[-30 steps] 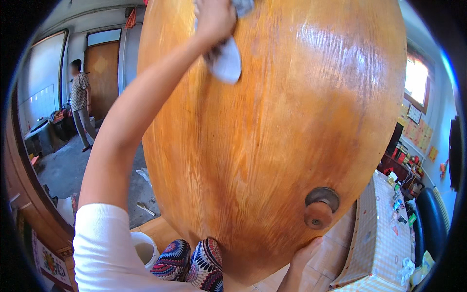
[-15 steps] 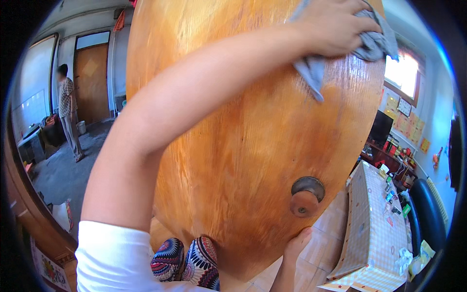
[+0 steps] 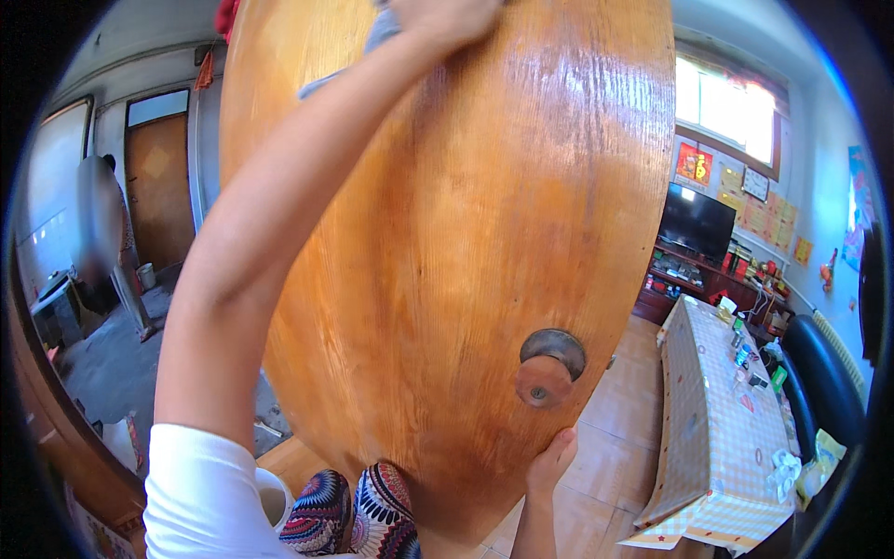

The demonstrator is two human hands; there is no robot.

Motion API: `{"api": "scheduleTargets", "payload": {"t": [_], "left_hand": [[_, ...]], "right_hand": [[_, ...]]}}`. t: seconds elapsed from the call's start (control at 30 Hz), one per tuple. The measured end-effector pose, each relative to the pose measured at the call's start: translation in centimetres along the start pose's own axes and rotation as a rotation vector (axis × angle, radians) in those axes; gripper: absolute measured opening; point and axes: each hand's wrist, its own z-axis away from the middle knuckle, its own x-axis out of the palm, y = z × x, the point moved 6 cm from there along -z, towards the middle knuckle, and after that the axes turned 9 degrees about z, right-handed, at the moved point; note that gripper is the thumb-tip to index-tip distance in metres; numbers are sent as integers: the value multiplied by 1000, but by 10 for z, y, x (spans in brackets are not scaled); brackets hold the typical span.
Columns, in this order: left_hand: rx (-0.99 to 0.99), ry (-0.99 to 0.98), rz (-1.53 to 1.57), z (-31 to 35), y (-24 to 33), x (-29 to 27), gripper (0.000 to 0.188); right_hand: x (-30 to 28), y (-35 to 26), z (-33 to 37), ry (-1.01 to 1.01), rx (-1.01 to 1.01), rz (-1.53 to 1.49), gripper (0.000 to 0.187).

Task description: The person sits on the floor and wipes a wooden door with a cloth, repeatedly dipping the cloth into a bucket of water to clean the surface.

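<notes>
A varnished wooden door point(image 3: 447, 270) fills the middle of the view. Across it reaches my left arm, white-sleeved, up to the top edge, where my left hand point(image 3: 447, 17) holds a grey-blue cloth point(image 3: 380, 35) against the wood. The hand's fingers are partly cut off by the frame. Low on the right, my right hand point(image 3: 551, 463) grips the door's edge, its thumb side showing and the other fingers hidden. Just above that hand sits a round brown doorknob point(image 3: 544, 380) on a dark metal base.
To the right stands a long table point(image 3: 712, 447) under a checked cloth, with small items on it. Behind it are a television point(image 3: 697, 222) and a black chair point(image 3: 824, 373). A white bucket point(image 3: 272, 498) is beside my patterned trouser legs. At far left a person point(image 3: 126, 252) stands in another room.
My left hand has swept the cloth leftward across the upper door. The door has shifted left in view, uncovering more of the room on the right. My right hand stays on the edge.
</notes>
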Motion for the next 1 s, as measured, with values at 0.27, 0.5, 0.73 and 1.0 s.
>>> {"api": "scheduleTargets", "payload": {"t": [0.27, 0.5, 0.73, 1.0], "left_hand": [[418, -199, 516, 136, 166, -18, 51], [879, -378, 633, 182, 124, -44, 52], [453, -218, 328, 0, 34, 10, 42], [324, -53, 341, 79, 81, -7, 38]], "right_hand": [[-36, 41, -17, 121, 67, 110, 64], [-31, 43, -22, 111, 39, 154, 60], [-28, 63, -18, 117, 60, 175, 57], [-27, 30, -18, 64, 87, 158, 56]]}}
